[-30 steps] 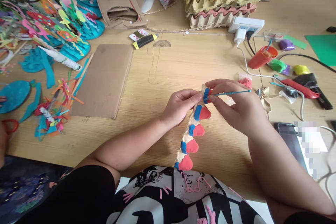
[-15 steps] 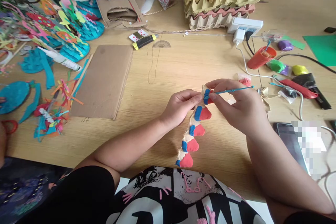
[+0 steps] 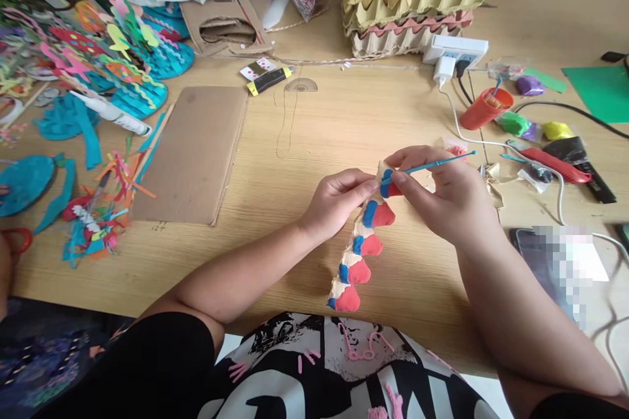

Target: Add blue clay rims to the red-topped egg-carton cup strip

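Note:
A strip of beige egg-carton cardboard [image 3: 350,255] runs from my hands down toward my shirt, its several points covered in red clay with blue clay beside it. My left hand [image 3: 339,201] pinches the strip near its upper end. In my right hand [image 3: 432,193] is a thin blue stick tool [image 3: 442,162], held between thumb and fingers, with its tip on the blue clay of the topmost point. The right fingers partly hide that point's red clay.
Cardboard sheets [image 3: 189,154] lie left, beside colourful paper crafts [image 3: 93,232]. Egg trays [image 3: 413,0] are stacked at the back near a white power strip [image 3: 457,51]. An orange cup [image 3: 486,109], clay packets, a red tool [image 3: 557,165] and a phone [image 3: 545,268] lie right.
The outer end of the blue tool has tilted up slightly, its tip still at the topmost blue clay. Both hands keep nearly the same place, and the view has shifted slightly.

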A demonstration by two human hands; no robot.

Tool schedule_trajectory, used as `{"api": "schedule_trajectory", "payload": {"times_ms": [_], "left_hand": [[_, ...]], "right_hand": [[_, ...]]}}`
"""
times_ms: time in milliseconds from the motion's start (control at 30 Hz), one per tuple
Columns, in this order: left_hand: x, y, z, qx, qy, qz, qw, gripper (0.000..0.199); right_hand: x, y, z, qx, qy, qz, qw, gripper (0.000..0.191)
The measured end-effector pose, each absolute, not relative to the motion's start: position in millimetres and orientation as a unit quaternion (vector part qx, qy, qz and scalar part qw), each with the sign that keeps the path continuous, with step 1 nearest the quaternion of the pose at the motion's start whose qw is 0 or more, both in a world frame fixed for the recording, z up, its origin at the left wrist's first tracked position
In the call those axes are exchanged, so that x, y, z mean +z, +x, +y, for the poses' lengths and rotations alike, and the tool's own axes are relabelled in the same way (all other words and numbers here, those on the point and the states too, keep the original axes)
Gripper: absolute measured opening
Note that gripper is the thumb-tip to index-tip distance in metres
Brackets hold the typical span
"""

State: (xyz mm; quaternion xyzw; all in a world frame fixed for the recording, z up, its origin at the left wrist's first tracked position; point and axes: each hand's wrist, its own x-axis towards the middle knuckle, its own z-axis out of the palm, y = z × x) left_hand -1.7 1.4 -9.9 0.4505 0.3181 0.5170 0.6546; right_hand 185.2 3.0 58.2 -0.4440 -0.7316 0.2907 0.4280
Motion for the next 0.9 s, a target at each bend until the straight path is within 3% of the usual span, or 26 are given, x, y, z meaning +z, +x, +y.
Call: {"api": "schedule_trajectory", "payload": {"times_ms": [900], "left_hand": [[-10, -3, -1, 0.509, 0.484, 0.315, 0.638, 0.016]], "right_hand": [[64, 185, 2, 0.452, -0.464, -0.631, 0.428, 0.022]]}}
